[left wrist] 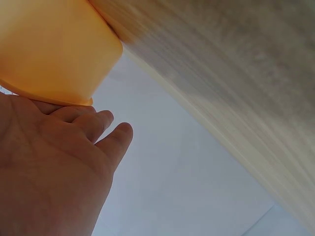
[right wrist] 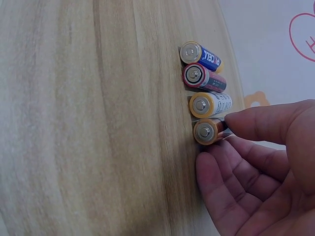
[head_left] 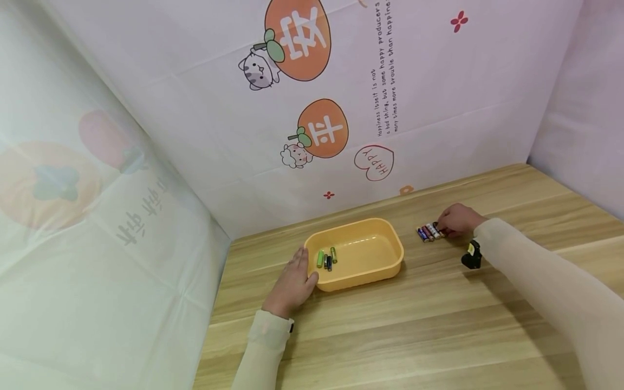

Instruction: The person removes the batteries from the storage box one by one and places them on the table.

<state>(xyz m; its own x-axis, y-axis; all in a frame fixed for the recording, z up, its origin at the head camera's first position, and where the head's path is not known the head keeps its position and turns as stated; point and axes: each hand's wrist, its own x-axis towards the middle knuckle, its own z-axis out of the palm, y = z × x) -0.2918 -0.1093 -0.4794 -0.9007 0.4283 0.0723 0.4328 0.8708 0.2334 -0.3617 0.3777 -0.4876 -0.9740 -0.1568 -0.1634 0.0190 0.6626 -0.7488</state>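
My left hand (head_left: 292, 284) rests on the left end of a yellow plastic basin (head_left: 361, 280), its fingers extended along the rim. From below, the left wrist view has those fingers (left wrist: 115, 142) beside the basin's outer wall. Inside lie a bright green battery (head_left: 320, 259), a second green one (head_left: 333, 255) and dark ones (head_left: 329, 264). To the right, my right hand (head_left: 458, 219) pinches the copper-and-black battery (right wrist: 205, 132) at the end of a row. Alongside it lie a white battery (right wrist: 222, 103), a red one (right wrist: 216, 82) and a blue one (right wrist: 210, 60).
The wood-grain table (head_left: 380, 330) meets a white printed cloth (head_left: 414, 81) at the back. More cloth hangs at the left (head_left: 122, 271) and right. A black wrist device (head_left: 471, 255) hangs below my right cuff.
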